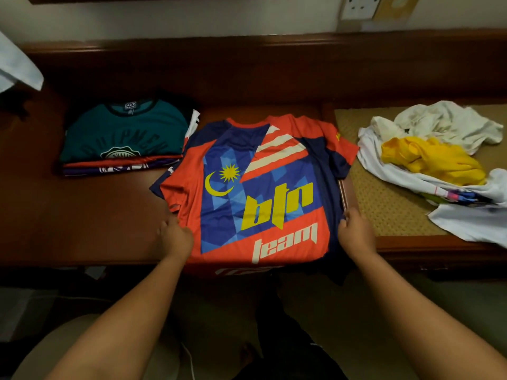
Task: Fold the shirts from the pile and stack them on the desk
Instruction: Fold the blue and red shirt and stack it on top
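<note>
An orange and blue jersey (pixel 255 187) with a yellow crescent and "btn team" print lies spread on the dark wooden desk (pixel 82 220), its hem hanging over the front edge. My left hand (pixel 175 237) grips its left side edge. My right hand (pixel 356 231) grips its right side edge. At the back left sits a stack of folded shirts (pixel 123 138) with a teal one on top. On the right lies a loose pile of white and yellow shirts (pixel 433 157).
The loose pile rests on a woven tan mat (pixel 384 204) at the desk's right end. A raised wooden ledge (pixel 274 64) runs along the back below the wall, with a socket (pixel 359 6) above. White cloth (pixel 16 67) hangs at far left.
</note>
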Demonstrator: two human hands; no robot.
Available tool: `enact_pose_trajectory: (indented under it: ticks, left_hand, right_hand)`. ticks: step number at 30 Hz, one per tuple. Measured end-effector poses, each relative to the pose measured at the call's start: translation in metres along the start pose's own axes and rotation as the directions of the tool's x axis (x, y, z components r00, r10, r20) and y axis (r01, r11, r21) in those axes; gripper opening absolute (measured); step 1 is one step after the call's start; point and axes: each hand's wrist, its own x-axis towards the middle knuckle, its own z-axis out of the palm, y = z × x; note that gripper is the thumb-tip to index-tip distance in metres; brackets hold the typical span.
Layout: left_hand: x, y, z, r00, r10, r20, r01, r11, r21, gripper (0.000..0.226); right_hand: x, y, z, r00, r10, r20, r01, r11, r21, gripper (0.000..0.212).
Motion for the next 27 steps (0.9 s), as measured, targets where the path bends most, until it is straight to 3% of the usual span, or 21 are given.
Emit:
enact_pose_trajectory:
  ticks: [4, 8, 11, 15, 19, 22, 25, 27]
  left_hand:
    - [0.043, 0.025, 0.0, 0.994, -0.108, -0.029, 0.103, 0.984, -0.147, 0.037]
    - [0.096, 0.038, -0.002, 0.968, -0.244, -0.059, 0.223, 0.945, -0.24, 0.052]
    - [0.132, 0.032, 0.002, 0.957, -0.288, -0.039, 0.276, 0.942, -0.19, 0.06]
    - [0.16, 0.028, 0.009, 0.972, -0.236, -0.017, 0.236, 0.971, -0.036, 0.058]
    - [0.174, 0.027, 0.004, 0.989, -0.15, 0.007, 0.147, 0.976, 0.158, 0.036]
    - [0.169, 0.042, 0.001, 0.989, -0.076, -0.125, 0.106, 0.962, 0.251, 0.027]
    - [0.165, 0.083, 0.003, 0.941, 0.258, -0.218, -0.226, 0.961, 0.159, 0.035]
    - [0.175, 0.116, 0.014, 0.874, 0.457, -0.166, -0.446, 0.889, 0.1, 0.038]
  right_hand:
    - [0.054, -0.053, 0.005, 0.979, -0.202, -0.02, 0.203, 0.978, 0.039, 0.02]
    - [0.111, -0.127, 0.033, 0.949, -0.313, 0.035, 0.307, 0.945, 0.108, 0.023]
    - [0.152, -0.17, 0.062, 0.915, -0.388, 0.111, 0.38, 0.921, 0.087, 0.026]
    - [0.214, -0.2, 0.092, 0.883, -0.431, 0.189, 0.432, 0.901, 0.039, 0.039]
    - [0.268, -0.217, 0.105, 0.885, -0.419, 0.204, 0.417, 0.907, 0.053, 0.056]
    - [0.291, -0.225, 0.11, 0.908, -0.315, 0.276, 0.317, 0.948, 0.038, 0.059]
    - [0.298, -0.223, 0.114, 0.927, -0.328, 0.181, 0.326, 0.944, 0.041, 0.03]
    - [0.285, -0.214, 0.112, 0.909, -0.413, 0.062, 0.398, 0.902, 0.167, 0.015]
